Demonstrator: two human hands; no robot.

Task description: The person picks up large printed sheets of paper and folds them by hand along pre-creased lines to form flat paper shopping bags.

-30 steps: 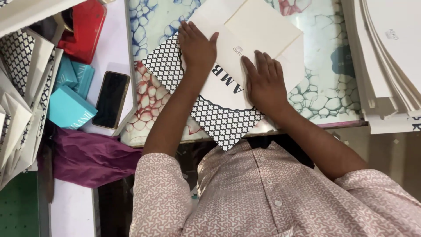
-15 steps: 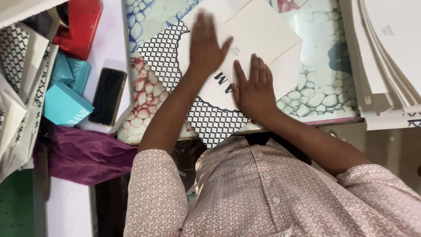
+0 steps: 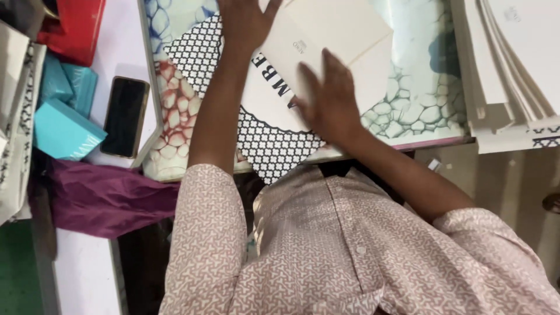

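Note:
A flat paper bag [image 3: 274,146] with a black-and-white lattice pattern and a white panel lies on the marbled board [image 3: 408,105] in front of me. On top of it is a cream sheet [image 3: 344,35], set at an angle. My left hand [image 3: 245,23] lies flat at the sheet's far left corner with its fingers spread, partly cut off by the top edge. My right hand [image 3: 329,102] is blurred and presses palm-down on the near edge of the sheet, over the bag's white panel. Neither hand grips anything.
A dark phone [image 3: 124,116] lies left of the board. Teal boxes [image 3: 61,128], a red box [image 3: 73,26] and a purple cloth [image 3: 99,198] crowd the left side. A stack of flat white bags [image 3: 513,64] fills the right.
My left hand has slid away from me toward the top of the sheet. My right hand has shifted along the sheet's near edge. The view has moved in closer.

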